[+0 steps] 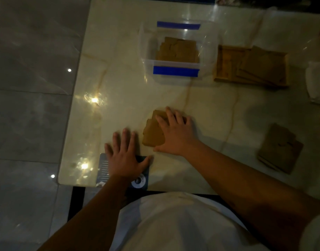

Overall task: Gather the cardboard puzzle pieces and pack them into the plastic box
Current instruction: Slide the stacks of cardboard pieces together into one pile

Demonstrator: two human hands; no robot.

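A clear plastic box with blue handle strips stands at the table's far middle, with brown cardboard pieces lying inside. Near the front, a small stack of cardboard pieces lies flat on the table. My right hand rests palm-down on that stack's right half, fingers spread. My left hand lies flat and spread just left of the stack, partly on a dark card. Another stack of pieces sits at the right. More pieces lie in a wooden tray beside the box.
A dark blue card or packet lies at the front edge under my left hand. White cloth or paper sits at the far right edge. The glossy marble table ends at the left over a tiled floor.
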